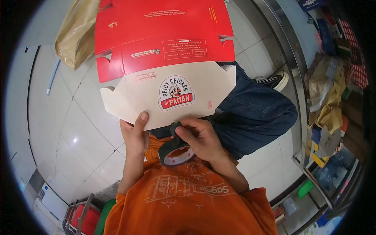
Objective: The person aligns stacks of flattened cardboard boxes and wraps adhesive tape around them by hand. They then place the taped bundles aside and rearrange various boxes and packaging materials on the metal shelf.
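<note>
A flat, unfolded food carton (145, 103), red on its far part and cream on the near flap, lies over my lap. The flap carries a round "Spicy Chicken Si Paman" logo. My left hand (135, 131) grips the flap's near left edge, thumb on top and fingers underneath. My right hand (199, 137) is closed on a strip of dark green tape by the flap's near edge, with the thumb pressing it. Below those fingers hangs the tape roll (166, 152). Whether the strip touches the carton, I cannot tell.
A tan plastic bag (76, 35) lies at the upper left, near a thin blue-white stick (53, 77) on the tiled floor. To the right, a metal-framed rack (299, 105) holds bags and packaging. A red stool-like object (86, 219) stands at the lower left.
</note>
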Demonstrator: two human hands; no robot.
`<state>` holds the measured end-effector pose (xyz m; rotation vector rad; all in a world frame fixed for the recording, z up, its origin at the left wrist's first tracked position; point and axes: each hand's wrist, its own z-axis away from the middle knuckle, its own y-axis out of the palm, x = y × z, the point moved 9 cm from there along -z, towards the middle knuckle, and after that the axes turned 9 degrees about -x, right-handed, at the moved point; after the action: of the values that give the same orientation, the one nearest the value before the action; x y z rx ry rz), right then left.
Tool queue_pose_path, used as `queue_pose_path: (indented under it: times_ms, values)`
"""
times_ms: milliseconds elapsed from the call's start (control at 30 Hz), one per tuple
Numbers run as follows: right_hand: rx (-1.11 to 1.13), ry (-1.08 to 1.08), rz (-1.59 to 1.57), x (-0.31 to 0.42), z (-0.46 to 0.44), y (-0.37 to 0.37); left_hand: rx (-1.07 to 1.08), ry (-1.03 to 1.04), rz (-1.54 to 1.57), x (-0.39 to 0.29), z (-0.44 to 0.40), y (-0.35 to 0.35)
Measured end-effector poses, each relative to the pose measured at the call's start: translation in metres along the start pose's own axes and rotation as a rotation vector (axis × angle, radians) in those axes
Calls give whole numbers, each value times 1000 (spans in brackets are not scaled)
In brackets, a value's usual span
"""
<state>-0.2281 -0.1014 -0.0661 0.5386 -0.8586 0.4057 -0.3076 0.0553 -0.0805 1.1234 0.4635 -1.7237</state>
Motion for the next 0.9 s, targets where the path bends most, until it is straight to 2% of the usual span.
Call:
queue_pose_path:
  times_ms: [133, 233, 267, 367, 500, 633, 733, 833, 900]
  values:
    - [19, 9, 161, 1, 8, -2, 0, -2, -31, 4, -3, -2]
    - [-13, -497, 678, 53, 23, 7, -13, 16, 24, -1, -4, -3]
    - [-39, -500, 804, 55, 30, 10, -15, 27, 52, -4, -4, -3]
    - [11, -611, 928, 67, 40, 19, -49, 3, -62, 0, -7, -10]
    - [56, -715, 834, 76, 42, 20, -21, -2, -37, 1, -8, -6]
    - [8, -567, 600, 48, 35, 2, -26, -2, 44, -2, -5, -3]
    - [77, -484, 563, 30, 34, -1, -41, 5, 87, -2, -4, -3]
    - [21, -557, 473, 28, 36, -4, -37, 29, 24, -3, -4, -1]
    - [-11, -317, 352, 23, 25, -7, -31, 27, -12, -1, -5, -1]
